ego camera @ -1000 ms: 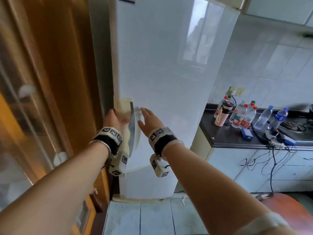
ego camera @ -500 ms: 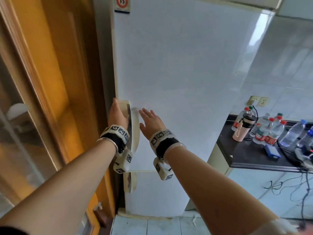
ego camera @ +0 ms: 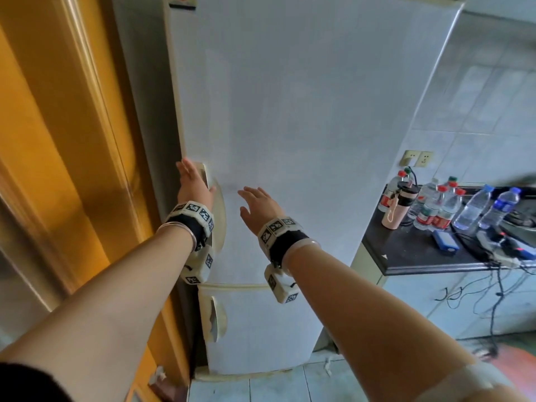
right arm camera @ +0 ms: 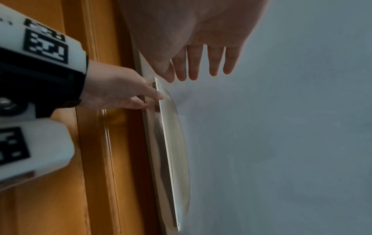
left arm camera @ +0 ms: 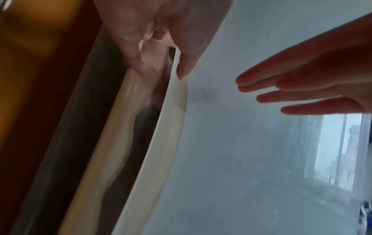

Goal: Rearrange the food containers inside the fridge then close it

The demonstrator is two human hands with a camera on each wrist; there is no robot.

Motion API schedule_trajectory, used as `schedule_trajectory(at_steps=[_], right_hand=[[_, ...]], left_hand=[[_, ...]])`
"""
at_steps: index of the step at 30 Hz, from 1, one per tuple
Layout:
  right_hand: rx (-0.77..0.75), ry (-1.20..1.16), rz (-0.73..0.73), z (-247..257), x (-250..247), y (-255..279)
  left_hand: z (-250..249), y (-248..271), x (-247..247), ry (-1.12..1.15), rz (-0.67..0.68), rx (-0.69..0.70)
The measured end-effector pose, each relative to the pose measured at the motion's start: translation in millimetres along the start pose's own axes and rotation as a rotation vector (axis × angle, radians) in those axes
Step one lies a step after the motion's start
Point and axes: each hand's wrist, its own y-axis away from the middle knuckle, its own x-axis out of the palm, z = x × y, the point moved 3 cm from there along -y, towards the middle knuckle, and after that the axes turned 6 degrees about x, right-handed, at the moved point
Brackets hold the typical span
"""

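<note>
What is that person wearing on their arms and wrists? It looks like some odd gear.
Each wrist carries a black band ringed with white blocks printed with black-and-white square codes, on the left wrist and on the right wrist. A white boxy camera unit with the same codes hangs under each. The left arm has thin silver bangles, the right a pale bangle. Forearms are bare.

The fridge door hides any food containers; its top sticker is cropped, perhaps unreadable
</note>
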Motion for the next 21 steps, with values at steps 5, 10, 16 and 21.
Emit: schedule_trajectory(at_steps=[5, 10, 16, 21], right_hand=[[0.016, 0.043, 0.043, -3, 3, -2], [0.048, 0.080, 0.101, -16, 4, 5], [0.079, 0.135, 0.225, -38, 20, 36], [0.078, 0.150, 0.257, -49, 37, 65]], left_hand=[[2, 0, 3, 0.052, 0.011, 0.009], [3, 8, -5, 0.034, -0.025, -0.014], [13, 60, 11, -0.116, 0.118, -0.038], [24, 115, 34, -0.174, 0.257, -0.013]])
